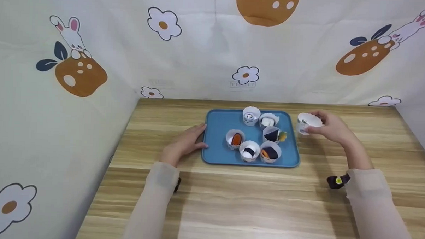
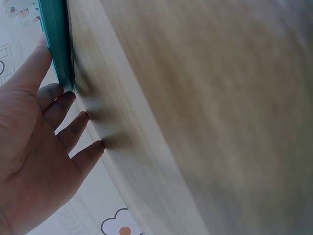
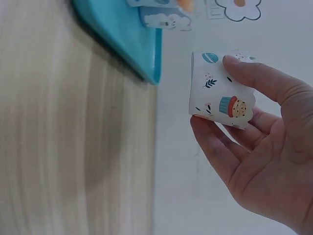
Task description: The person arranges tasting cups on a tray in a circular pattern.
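Note:
My right hand [image 1: 330,128] pinches a white paper cupcake cup [image 1: 306,123] between thumb and fingers, just off the tray's right side. In the right wrist view the cup [image 3: 220,93] shows a printed cupcake and leaves; it is held apart from the tray. My left hand [image 1: 188,141] touches the left edge of the blue tray [image 1: 217,119] with spread fingers. On the tray stand several similar cups, each with a small sushi-like piece inside: an orange-red one [image 1: 236,139], a white one with a black band [image 1: 248,152] and dark ones among them.
The tray lies on a wood-grain table [image 1: 245,202], close to a patterned back wall [image 1: 200,62]. Side walls of the same cloth stand left and right. A dark item with a yellow mark [image 1: 337,181] shows beside the right sleeve; its kind is unclear.

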A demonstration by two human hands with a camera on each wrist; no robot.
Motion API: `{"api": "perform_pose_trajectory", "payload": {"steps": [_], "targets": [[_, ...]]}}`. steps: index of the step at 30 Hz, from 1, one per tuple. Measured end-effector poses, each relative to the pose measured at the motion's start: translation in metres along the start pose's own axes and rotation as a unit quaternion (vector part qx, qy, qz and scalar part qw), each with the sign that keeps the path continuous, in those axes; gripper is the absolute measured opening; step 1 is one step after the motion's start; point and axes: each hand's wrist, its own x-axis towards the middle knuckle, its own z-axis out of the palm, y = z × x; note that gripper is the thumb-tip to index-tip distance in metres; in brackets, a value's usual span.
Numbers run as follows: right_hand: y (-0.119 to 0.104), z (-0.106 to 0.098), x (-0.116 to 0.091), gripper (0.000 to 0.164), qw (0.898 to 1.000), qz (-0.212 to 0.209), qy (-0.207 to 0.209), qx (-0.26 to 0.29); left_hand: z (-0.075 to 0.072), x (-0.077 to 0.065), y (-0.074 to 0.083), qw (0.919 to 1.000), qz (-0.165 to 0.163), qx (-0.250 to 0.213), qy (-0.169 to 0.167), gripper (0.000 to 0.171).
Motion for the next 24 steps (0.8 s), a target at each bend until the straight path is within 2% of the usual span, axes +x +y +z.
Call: {"api": "perform_pose_trajectory", "payload": {"steps": [11, 24], "targets": [[-0.037, 0.006, 0.012, 0.056, 0.999, -0.036, 0.011, 0.014, -0.001, 0.002, 0.0, 0.9998, 0.011, 0.015, 0.002, 0.079], [-0.08, 0.043, 0.031, 0.056, 0.997, -0.052, -0.013, 0.05, 0.0, 0.001, -0.001, 0.9999, 0.005, 0.009, 0.002, 0.079]]}}
